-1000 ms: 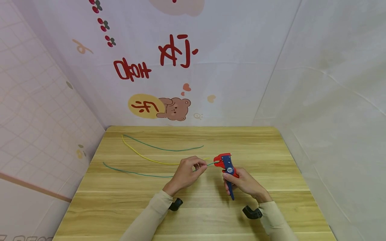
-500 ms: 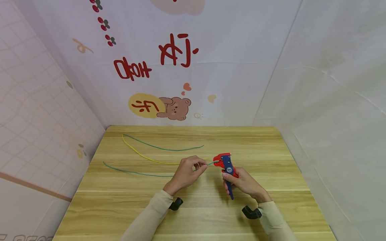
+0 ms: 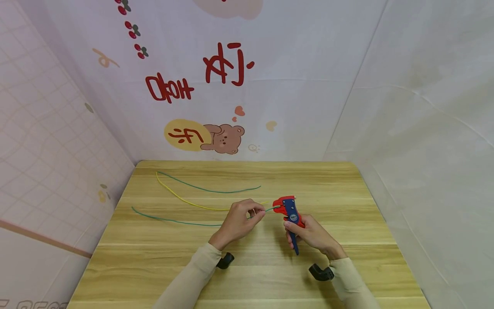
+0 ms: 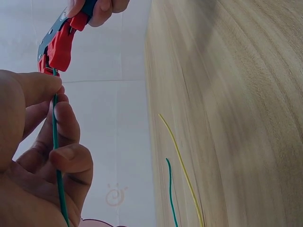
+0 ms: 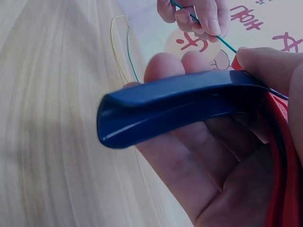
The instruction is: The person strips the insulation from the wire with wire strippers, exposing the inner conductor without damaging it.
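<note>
Between thumb and forefinger, my left hand (image 3: 240, 221) pinches a green wire (image 3: 181, 222) close to its right end. The rest of that wire trails leftward over the table. My right hand (image 3: 314, 234) grips a red and blue wire stripper (image 3: 290, 211) by its handles, with the head pointing up and to the left. In the left wrist view, the wire's tip goes in between the red jaws of the stripper (image 4: 60, 49), and the tip itself is hidden there. The right wrist view has the blue handle (image 5: 175, 104) lying across my fingers.
A yellow wire (image 3: 185, 201) lies behind my left hand, partly hidden by it. Farther back, a second green wire (image 3: 208, 190) curves across the wooden table (image 3: 308, 180). White printed cloth (image 3: 293, 86) stands along the table's back and sides.
The stripper's blue handle has shifted very slightly to the left. Both hands otherwise keep their place, and the wire stays at the stripper's jaws.
</note>
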Demonstrator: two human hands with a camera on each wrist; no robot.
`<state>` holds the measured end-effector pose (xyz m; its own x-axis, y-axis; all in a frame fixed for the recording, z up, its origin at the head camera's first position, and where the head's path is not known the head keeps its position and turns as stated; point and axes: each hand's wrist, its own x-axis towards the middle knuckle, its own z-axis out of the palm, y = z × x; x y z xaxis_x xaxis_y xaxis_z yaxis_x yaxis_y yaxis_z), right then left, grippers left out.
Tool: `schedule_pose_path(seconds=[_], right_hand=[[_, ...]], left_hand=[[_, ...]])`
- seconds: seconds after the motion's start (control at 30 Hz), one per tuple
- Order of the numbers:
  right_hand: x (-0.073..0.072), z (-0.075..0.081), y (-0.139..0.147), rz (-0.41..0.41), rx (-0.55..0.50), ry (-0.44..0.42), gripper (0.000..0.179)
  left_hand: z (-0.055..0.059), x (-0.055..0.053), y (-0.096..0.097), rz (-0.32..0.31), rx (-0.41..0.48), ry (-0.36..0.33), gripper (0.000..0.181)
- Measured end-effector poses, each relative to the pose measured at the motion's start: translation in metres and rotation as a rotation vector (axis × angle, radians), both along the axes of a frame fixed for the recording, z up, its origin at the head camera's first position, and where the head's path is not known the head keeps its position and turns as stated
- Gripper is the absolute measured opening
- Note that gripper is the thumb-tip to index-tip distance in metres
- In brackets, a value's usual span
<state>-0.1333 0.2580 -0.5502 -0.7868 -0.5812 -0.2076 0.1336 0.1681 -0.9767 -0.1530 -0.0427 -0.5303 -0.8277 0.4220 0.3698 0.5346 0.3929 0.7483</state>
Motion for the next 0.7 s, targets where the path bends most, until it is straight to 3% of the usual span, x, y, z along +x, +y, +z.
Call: schedule_pose_path(seconds=[0.47, 0.7], right_hand=[[0.0009, -0.0024, -0.0026, -0.05, 0.055, 0.026, 0.041], [0.0011, -0.0036, -0.0044, -0.059, 0.064, 0.039, 0.054]], left_hand=[[0.0017, -0.0021, 0.0002, -0.002, -0.01, 0.013, 0.006], [0.0003, -0.0039, 0.0014, 0.005, -0.012, 0.009, 0.008]])
